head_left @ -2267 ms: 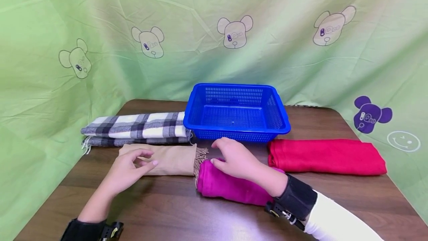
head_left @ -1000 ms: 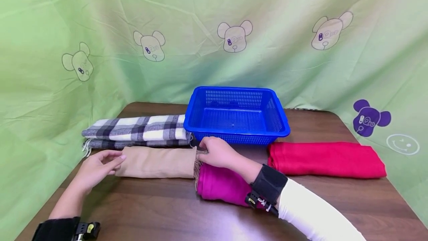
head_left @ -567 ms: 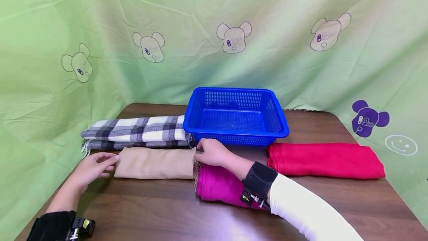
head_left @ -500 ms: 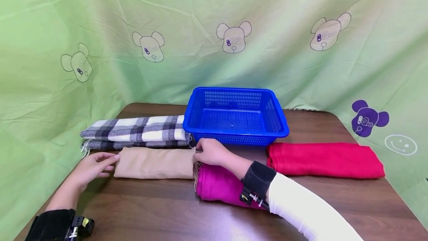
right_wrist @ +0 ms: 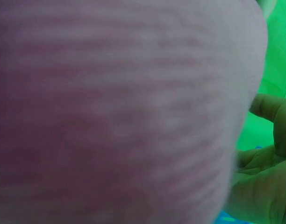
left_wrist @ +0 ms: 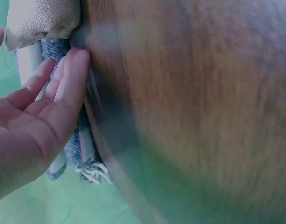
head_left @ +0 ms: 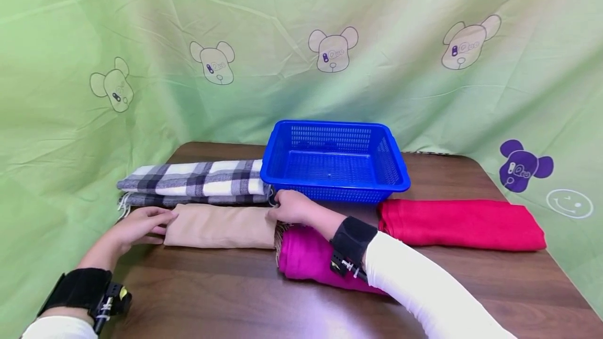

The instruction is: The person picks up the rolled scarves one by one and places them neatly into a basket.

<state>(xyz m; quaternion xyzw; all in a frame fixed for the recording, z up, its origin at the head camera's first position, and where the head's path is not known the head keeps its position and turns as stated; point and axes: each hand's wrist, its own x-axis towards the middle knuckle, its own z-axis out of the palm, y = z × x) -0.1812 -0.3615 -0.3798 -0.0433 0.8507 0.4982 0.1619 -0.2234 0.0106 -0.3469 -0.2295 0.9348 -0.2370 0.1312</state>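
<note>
The left hand (head_left: 135,226) is at the left end of the beige cloth (head_left: 221,226), thumb at its upper edge and the other fingers nearly straight beside the end, not wrapped round it. The right hand (head_left: 296,208) touches the opposite end with its thumb; its fingertips are hidden, and blurred pink fabric fills most of the right wrist view, so I cannot tell whether it grips. The beige cloth lies on the desk (head_left: 226,292) between the two hands.

The main risk I see is a shallow hold: if only the top layer were pinched, the folds could slide apart and the middle sag. With the left fingers this straight, that end might slip out first and tip the bundle.

The fringe (head_left: 280,230) just below the right hand meets the magenta cloth (head_left: 308,261); tangled strands could drag that cloth along. The right forearm crosses over the magenta cloth too, so a low sweep might push it out of line.

Just beyond the right hand stands the basket (head_left: 335,185), and a careless knuckle could nudge it. The plaid cloth (head_left: 198,178) beyond the left hand is near enough to be shoved if the beige one slid away from the person.
</note>
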